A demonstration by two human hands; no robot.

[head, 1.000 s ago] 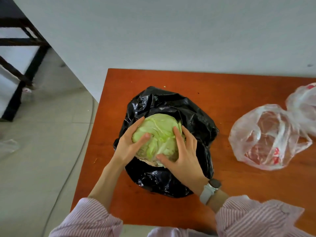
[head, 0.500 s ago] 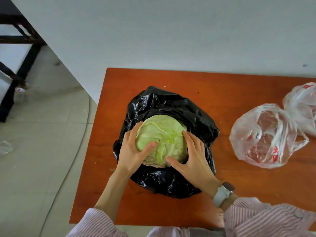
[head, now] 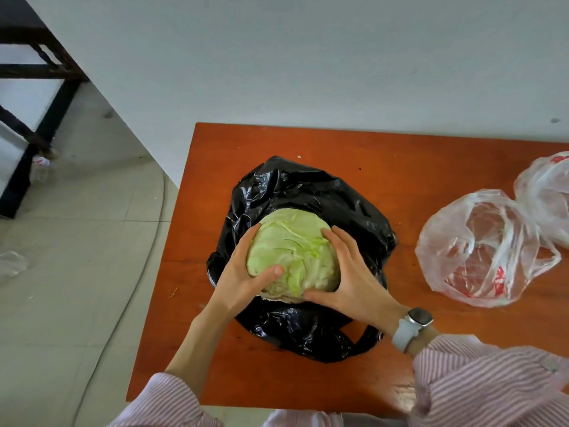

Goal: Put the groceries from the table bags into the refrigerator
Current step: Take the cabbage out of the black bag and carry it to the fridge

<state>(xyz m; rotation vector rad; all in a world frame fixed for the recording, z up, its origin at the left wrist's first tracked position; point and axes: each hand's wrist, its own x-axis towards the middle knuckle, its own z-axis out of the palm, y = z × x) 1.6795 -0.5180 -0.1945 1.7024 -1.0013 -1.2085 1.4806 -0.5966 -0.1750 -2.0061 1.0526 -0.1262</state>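
A pale green cabbage [head: 294, 252] sits in the open mouth of a crumpled black plastic bag [head: 348, 208] on the orange-brown table [head: 400, 158]. My left hand [head: 243, 277] clasps its left side, thumb across the front. My right hand [head: 354, 277], a watch on its wrist, clasps the right side with fingers spread. Both hands hold the cabbage together. Its underside is hidden by the bag and my hands.
Two clear plastic bags lie on the right of the table, the nearer one [head: 480, 251] with red print, the other [head: 548, 192] at the edge. A white wall runs behind the table. Tiled floor [head: 77, 272] and a dark frame [head: 46, 87] are to the left.
The cabbage has come further out of the black bag, showing more of its top. Both hands have slid lower around its sides.
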